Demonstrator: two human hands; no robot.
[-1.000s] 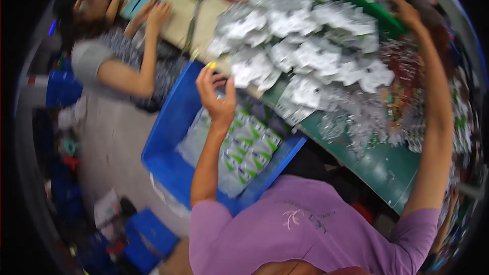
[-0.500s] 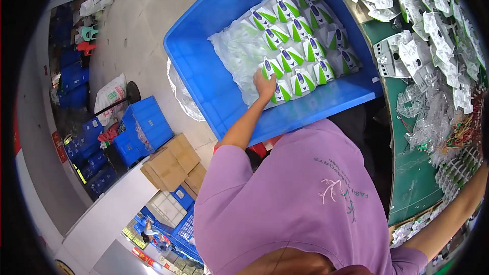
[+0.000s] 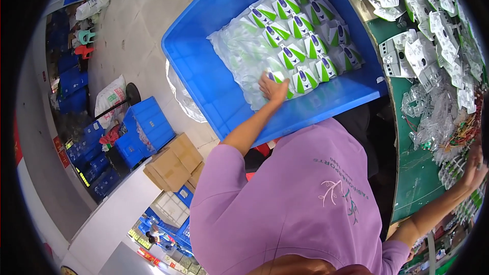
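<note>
My left hand (image 3: 274,89) reaches into a large blue bin (image 3: 191,56). Its fingers are curled at the edge of a white-and-green plastic shell (image 3: 277,77), at the near left corner of the rows. Several similar shells with purple ovals lie on translucent plastic bags (image 3: 237,56) in the bin. At the far right my right hand (image 3: 473,172) is over the workbench, next to clear plastic parts and coloured wires. Its fingers are small and partly lost at the dark rim, so whether it holds anything is hidden.
On the green bench (image 3: 415,173) at right lie several white shell parts (image 3: 423,56), clear plastic pieces (image 3: 433,122) and wires (image 3: 466,130). Cardboard boxes (image 3: 175,160), blue crates (image 3: 147,125) and a white sack (image 3: 110,99) stand on the left.
My left hand has shifted slightly right and nearer, and the shell layout beside it has changed. My right hand has come into view at the bench's far right.
</note>
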